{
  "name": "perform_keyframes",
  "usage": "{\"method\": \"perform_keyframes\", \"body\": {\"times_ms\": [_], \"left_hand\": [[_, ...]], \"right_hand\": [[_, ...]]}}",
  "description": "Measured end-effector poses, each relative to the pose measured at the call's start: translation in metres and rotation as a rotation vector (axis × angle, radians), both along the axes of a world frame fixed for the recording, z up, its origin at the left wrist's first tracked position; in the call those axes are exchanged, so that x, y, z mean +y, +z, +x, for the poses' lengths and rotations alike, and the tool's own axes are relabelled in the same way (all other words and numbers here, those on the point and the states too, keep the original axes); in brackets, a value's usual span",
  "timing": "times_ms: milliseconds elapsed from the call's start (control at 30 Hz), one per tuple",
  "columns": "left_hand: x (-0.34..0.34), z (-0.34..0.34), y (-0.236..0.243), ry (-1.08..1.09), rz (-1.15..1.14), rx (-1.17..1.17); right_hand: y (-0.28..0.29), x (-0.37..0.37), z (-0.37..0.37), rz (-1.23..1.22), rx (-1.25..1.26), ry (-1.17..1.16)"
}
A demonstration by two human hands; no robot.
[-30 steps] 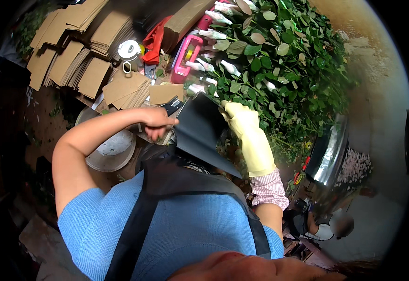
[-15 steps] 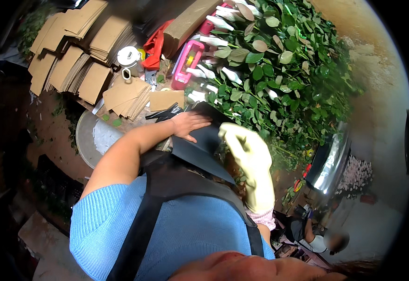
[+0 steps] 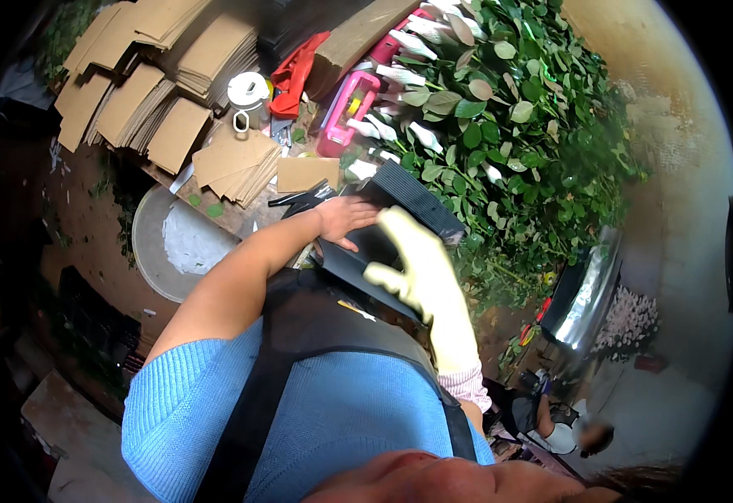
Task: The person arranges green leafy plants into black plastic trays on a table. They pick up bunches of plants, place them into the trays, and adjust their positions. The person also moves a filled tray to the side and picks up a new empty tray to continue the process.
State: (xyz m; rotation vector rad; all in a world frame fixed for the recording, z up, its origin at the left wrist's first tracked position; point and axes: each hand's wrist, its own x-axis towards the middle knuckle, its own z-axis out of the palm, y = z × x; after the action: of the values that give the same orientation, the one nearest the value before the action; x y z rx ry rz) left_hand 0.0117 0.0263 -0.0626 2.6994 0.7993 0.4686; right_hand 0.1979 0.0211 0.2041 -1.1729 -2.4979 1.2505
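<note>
My bare left hand (image 3: 345,220) lies on a black sheet (image 3: 356,261) at the near edge of the worktable, its fingers stretched forward. Beyond my fingers, a black ribbed piece (image 3: 417,197) stands raised at the sheet's far end; I cannot tell how the two are joined. A pale yellow glove covers my right hand (image 3: 417,260). Its fingers are extended toward the ribbed piece and its thumb is spread over the sheet. Nothing shows in that hand. On the right, leafy green stems (image 3: 509,126) are heaped, with white sleeves (image 3: 400,75) over several of their ends.
Stacks of brown cardboard (image 3: 215,63) fill the back left. A lidded clear jar (image 3: 249,90), a red cloth (image 3: 299,75) and a pink tape dispenser (image 3: 348,113) stand behind my hands. Left below is a round bin (image 3: 150,251). A person (image 3: 551,427) is at lower right.
The black ribbed piece has come up beyond my left hand. My right hand has opened from a curl and shifted left. My left hand remains on the sheet.
</note>
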Motion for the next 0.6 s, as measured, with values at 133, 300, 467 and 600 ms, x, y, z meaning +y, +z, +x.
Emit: {"method": "perform_keyframes", "body": {"times_ms": [133, 300, 467, 600], "left_hand": [[0.004, 0.005, 0.0, -0.031, -0.012, -0.05], [-0.004, 0.006, -0.013, -0.074, -0.495, -0.424], [0.001, -0.004, 0.005, 0.026, -0.336, -0.158], [0.006, -0.001, 0.012, 0.022, -0.326, -0.125]], "right_hand": [[-0.077, -0.04, -0.02, 0.06, -0.774, 0.233], [-0.029, -0.018, -0.066, 0.025, -0.182, 0.194], [-0.093, 0.042, -0.169, 0.352, -0.206, 0.108], [-0.15, 0.065, -0.192, 0.414, -0.587, 0.225]]}}
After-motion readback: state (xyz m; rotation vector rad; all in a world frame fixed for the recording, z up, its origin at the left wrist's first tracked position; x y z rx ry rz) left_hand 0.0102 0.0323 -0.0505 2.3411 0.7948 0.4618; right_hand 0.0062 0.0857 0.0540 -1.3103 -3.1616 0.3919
